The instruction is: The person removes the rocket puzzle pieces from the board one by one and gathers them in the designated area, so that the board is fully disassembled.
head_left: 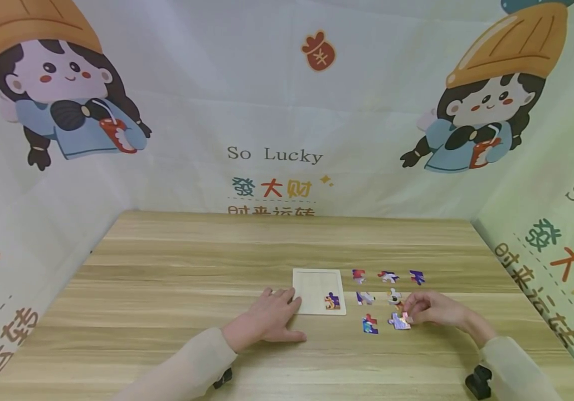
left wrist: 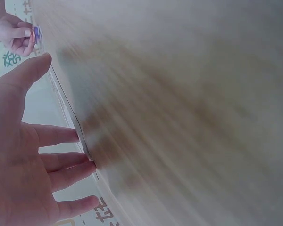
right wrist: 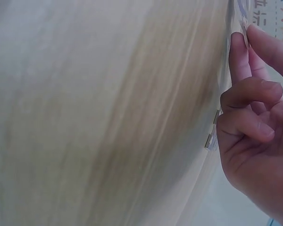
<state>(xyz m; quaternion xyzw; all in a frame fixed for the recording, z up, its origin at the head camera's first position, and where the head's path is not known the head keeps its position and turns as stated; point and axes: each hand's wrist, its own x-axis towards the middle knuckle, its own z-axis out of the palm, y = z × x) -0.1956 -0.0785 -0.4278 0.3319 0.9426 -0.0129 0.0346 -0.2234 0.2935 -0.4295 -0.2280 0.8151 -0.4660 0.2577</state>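
My left hand (head_left: 273,316) lies with fingers spread at the left edge of a square wooden puzzle tray (head_left: 312,273). Its fingertips touch the tray's rim, as the left wrist view also shows. One purple and orange puzzle piece (head_left: 332,301) sits in the tray's lower right corner. Over on the right, my right hand (head_left: 432,308) pinches a light purple and pink puzzle piece (head_left: 398,321) between thumb and fingertips. In the right wrist view that piece is seen edge-on (right wrist: 246,35), with the other fingers curled. Just above it lies a puzzle piece with a white figure (head_left: 394,297).
More loose puzzle pieces lie right of the tray: a red one (head_left: 359,275), a red and white one (head_left: 389,276), a purple one (head_left: 417,277), a purple and white one (head_left: 365,298) and a red and blue one (head_left: 369,324). A printed curtain (head_left: 277,111) surrounds the wooden table (head_left: 191,250).
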